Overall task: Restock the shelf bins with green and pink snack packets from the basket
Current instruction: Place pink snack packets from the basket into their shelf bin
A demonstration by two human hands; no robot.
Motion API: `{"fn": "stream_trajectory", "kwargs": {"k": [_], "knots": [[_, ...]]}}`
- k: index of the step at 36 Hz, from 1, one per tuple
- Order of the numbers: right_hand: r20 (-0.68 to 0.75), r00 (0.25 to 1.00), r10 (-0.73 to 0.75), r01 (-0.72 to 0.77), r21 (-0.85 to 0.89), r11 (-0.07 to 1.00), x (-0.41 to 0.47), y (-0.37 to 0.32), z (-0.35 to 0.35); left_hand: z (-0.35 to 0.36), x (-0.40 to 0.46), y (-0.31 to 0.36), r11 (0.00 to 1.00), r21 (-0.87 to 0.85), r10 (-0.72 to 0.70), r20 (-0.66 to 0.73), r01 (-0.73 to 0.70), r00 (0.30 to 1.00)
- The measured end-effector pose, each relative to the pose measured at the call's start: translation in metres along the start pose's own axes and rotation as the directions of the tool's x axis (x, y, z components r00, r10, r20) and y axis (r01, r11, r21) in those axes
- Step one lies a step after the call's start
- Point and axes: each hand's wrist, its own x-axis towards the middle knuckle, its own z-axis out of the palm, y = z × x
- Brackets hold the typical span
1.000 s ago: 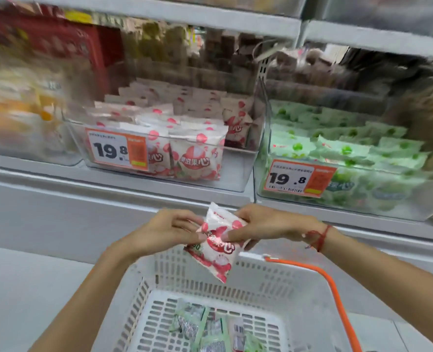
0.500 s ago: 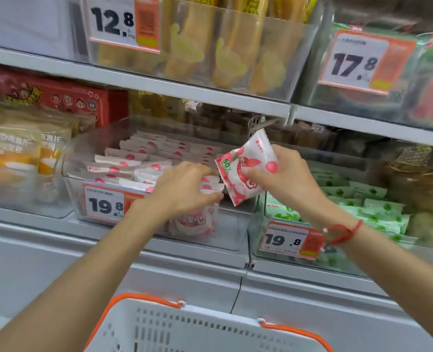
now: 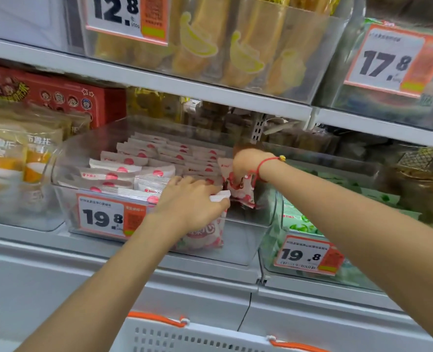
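A clear bin (image 3: 245, 240) on the middle shelf holds rows of pink-and-white snack packets (image 3: 139, 161). My right hand (image 3: 245, 163) reaches into the bin's right side and is shut on one pink packet (image 3: 240, 191), held upright inside the bin. My left hand (image 3: 192, 199) rests on the front row of packets, its fingers pressing a packet's white top edge to the left. To the right, a second clear bin (image 3: 268, 240) holds green packets (image 3: 299, 224). The white basket (image 3: 185, 339) with orange handles shows at the bottom edge.
Price tags read 19.8 on both bins (image 3: 103, 217) (image 3: 309, 255). The upper shelf (image 3: 185, 82) overhangs closely, carrying bins of yellow snacks (image 3: 235, 52) and a 17.8 tag (image 3: 390, 59). Orange bags (image 3: 14, 158) and a red box (image 3: 57, 95) sit to the left.
My right hand has carried the pink packet from above the basket up into the pink bin's right side. My left hand moved onto the front packets. The view has tilted up, away from the basket.
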Motion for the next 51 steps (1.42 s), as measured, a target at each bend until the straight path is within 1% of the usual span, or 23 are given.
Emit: {"fn": "stream_trajectory", "kwargs": {"k": [3, 5, 9, 13, 15, 18, 21, 24, 27, 30, 33, 35, 37, 39, 41, 43, 44, 45, 46, 48, 50, 51], "knots": [[0.088, 0.996, -0.008, 0.017, -0.104, 0.994, 0.014, 0.002, 0.011, 0.001, 0.001, -0.001, 1.0, -0.007, 0.0, 0.003, 0.0, 1.0], [0.077, 0.997, -0.021, 0.032, -0.148, 0.989, 0.022, 0.003, 0.022, 0.001, 0.001, -0.001, 1.0, -0.004, 0.004, -0.001, -0.004, 1.0], [0.003, 0.994, -0.105, 0.103, -0.212, 0.972, 0.027, 0.003, 0.028, 0.0, 0.0, -0.001, 1.0, -0.007, 0.003, -0.006, -0.003, 1.0], [0.006, 0.995, -0.095, 0.094, -0.194, 0.976, 0.015, 0.005, 0.016, 0.0, -0.001, 0.0, 1.0, -0.017, 0.007, -0.017, -0.008, 1.0], [-0.038, 0.996, -0.085, 0.076, -0.181, 0.98, 0.013, 0.01, 0.015, 0.0, -0.001, 0.0, 1.0, -0.012, 0.009, -0.027, -0.009, 1.0], [-0.195, 0.978, -0.071, 0.03, -0.204, 0.978, 0.014, 0.012, 0.019, 0.001, -0.001, 0.0, 1.0, -0.016, 0.005, -0.034, -0.006, 0.999], [-0.298, 0.954, 0.001, -0.074, -0.232, 0.97, 0.022, 0.006, 0.023, 0.002, -0.002, 0.0, 1.0, -0.019, 0.008, -0.04, -0.009, 0.999], [-0.326, 0.943, 0.069, -0.14, -0.201, 0.97, 0.03, 0.002, 0.025, 0.003, -0.001, -0.001, 0.999, -0.032, 0.007, -0.045, -0.009, 0.999], [-0.299, 0.952, 0.059, -0.125, -0.205, 0.971, 0.028, -0.001, 0.024, 0.002, -0.001, -0.002, 0.999, -0.041, 0.003, -0.06, -0.005, 0.998], [-0.299, 0.954, 0.024, -0.09, -0.21, 0.974, 0.011, 0.003, 0.021, 0.001, -0.004, -0.001, 0.997, -0.071, -0.013, -0.134, 0.004, 0.991], [-0.355, 0.932, -0.066, -0.014, -0.218, 0.976, -0.015, 0.015, 0.022, 0.001, -0.007, 0.0, 0.991, -0.135, -0.031, -0.248, -0.003, 0.968], [-0.421, 0.899, -0.119, 0.029, -0.215, 0.976, -0.035, 0.024, 0.024, 0.0, -0.011, 0.002, 0.978, -0.203, -0.031, -0.338, -0.041, 0.941], [-0.496, 0.847, -0.192, 0.095, -0.213, 0.972, -0.053, 0.034, 0.03, 0.0, -0.015, 0.003, 0.964, -0.25, -0.023, -0.42, -0.091, 0.907], [-0.563, 0.793, -0.233, 0.18, -0.149, 0.972, -0.074, 0.042, 0.039, 0.001, -0.026, 0.006, 0.956, -0.26, -0.016, -0.506, -0.135, 0.862], [-0.642, 0.732, -0.226, 0.277, -0.022, 0.961, -0.099, 0.046, 0.051, 0.003, -0.044, 0.014, 0.949, -0.267, -0.03, -0.605, -0.167, 0.796], [-0.707, 0.684, -0.182, 0.373, 0.124, 0.919, -0.124, 0.049, 0.067, 0.011, -0.068, 0.024, 0.922, -0.34, -0.096, -0.668, -0.187, 0.738], [-0.713, 0.685, -0.153, 0.416, 0.21, 0.885, -0.135, 0.049, 0.077, 0.018, -0.081, 0.03, 0.896, -0.401, -0.144, -0.669, -0.191, 0.729], [-0.696, 0.708, -0.123, 0.446, 0.305, 0.842, -0.144, 0.048, 0.09, 0.027, -0.093, 0.035, 0.867, -0.463, -0.192, -0.652, -0.184, 0.734], [-0.658, 0.747, -0.096, 0.454, 0.4, 0.796, -0.15, 0.048, 0.105, 0.039, -0.104, 0.04, 0.843, -0.514, -0.236, -0.62, -0.16, 0.748], [-0.551, 0.832, -0.06, 0.411, 0.542, 0.732, -0.158, 0.047, 0.141, 0.068, -0.124, 0.046, 0.802, -0.594, -0.326, -0.514, -0.056, 0.793], [-0.409, 0.911, -0.049, 0.317, 0.621, 0.716, -0.162, 0.048, 0.183, 0.099, -0.139, 0.048, 0.747, -0.659, -0.403, -0.338, 0.092, 0.851], [-0.316, 0.947, -0.059, 0.258, 0.636, 0.727, -0.163, 0.048, 0.205, 0.116, -0.146, 0.047, 0.735, -0.655, -0.419, -0.238, 0.174, 0.876]]}}
